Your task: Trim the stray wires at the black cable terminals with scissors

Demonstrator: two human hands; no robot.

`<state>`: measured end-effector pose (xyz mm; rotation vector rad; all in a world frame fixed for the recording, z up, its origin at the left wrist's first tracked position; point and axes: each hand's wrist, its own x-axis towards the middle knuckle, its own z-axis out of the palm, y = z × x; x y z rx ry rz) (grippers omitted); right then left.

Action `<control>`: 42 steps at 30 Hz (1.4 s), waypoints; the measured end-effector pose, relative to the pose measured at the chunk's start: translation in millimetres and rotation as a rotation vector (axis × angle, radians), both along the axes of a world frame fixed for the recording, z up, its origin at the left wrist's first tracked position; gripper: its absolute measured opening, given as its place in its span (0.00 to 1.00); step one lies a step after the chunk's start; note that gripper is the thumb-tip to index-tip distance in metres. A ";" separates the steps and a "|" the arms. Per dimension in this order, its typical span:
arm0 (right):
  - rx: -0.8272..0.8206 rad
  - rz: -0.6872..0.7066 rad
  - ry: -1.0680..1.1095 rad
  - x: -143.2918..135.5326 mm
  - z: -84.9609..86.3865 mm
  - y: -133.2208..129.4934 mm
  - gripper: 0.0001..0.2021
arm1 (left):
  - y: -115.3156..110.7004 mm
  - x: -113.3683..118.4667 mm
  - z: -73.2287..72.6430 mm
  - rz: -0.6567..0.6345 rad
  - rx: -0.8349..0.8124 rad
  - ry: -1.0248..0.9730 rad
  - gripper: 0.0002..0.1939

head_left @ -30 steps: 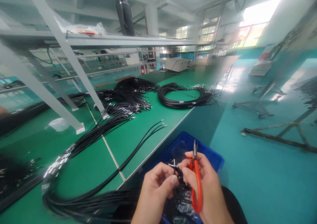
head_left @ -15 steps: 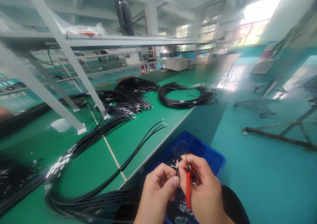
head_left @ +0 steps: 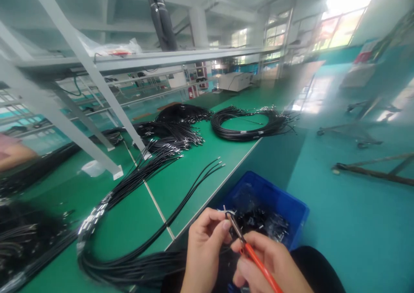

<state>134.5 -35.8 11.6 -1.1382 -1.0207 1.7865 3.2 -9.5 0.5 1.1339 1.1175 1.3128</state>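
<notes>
My left hand (head_left: 205, 245) is closed, with thumb and forefinger pinching the end of a black cable (head_left: 226, 215). A thin pale tip and some whitish strands stick up above those fingers. My right hand (head_left: 270, 254) is wrapped around red-handled pliers (head_left: 262, 268). Their metal jaws point up and left and reach the cable end at my left fingertips; whether they bite on it I cannot make out. Below both hands stands a blue bin (head_left: 299, 211), holding dark scraps and clear plastic bits. The cable's lower part is hidden by my hand.
A bundle of black cables (head_left: 129, 258) curves across the green table (head_left: 203, 202). Farther back lie a coiled cable ring (head_left: 239, 129) and more bundles (head_left: 181, 111). White shelf posts (head_left: 106, 94) rise at left. Another person's arm (head_left: 16, 155) shows at the left edge.
The pliers have swung from upright within my right hand to a slant, jaws toward my left fingertips. My right hand has moved lower. The view has shifted slightly, exposing more of the bin.
</notes>
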 end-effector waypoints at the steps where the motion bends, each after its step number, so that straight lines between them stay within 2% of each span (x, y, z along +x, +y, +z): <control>1: -0.016 0.013 -0.007 0.2 0.7 2.2 0.10 | -0.1 0.8 0.7 -0.010 -0.004 0.000 0.04; 8: -0.045 0.006 -0.038 -0.1 -6.6 8.9 0.13 | 0.3 4.8 0.0 -0.027 -0.032 0.019 0.03; 13: -0.054 -0.034 -0.035 0.0 -9.6 10.0 0.11 | 1.3 6.0 -1.3 -0.011 -0.060 0.032 0.05; 19: -0.044 0.005 -0.101 3.4 -9.6 11.3 0.08 | 2.9 4.6 -5.3 -0.022 -0.040 0.110 0.04; 25: -0.020 0.013 0.026 11.5 -12.1 9.6 0.13 | 3.8 3.8 -5.7 0.041 -0.045 0.132 0.05; 29: -0.028 0.091 0.060 11.3 -16.1 9.0 0.12 | 4.6 6.5 -5.0 0.033 -0.043 0.095 0.04; 33: -0.039 0.136 0.048 11.2 -16.3 12.0 0.17 | 3.4 9.2 -4.2 0.025 -0.042 0.082 0.04; 42: -0.057 0.110 0.003 11.7 -11.4 14.8 0.14 | 2.9 11.7 -3.7 0.040 -0.016 0.189 0.03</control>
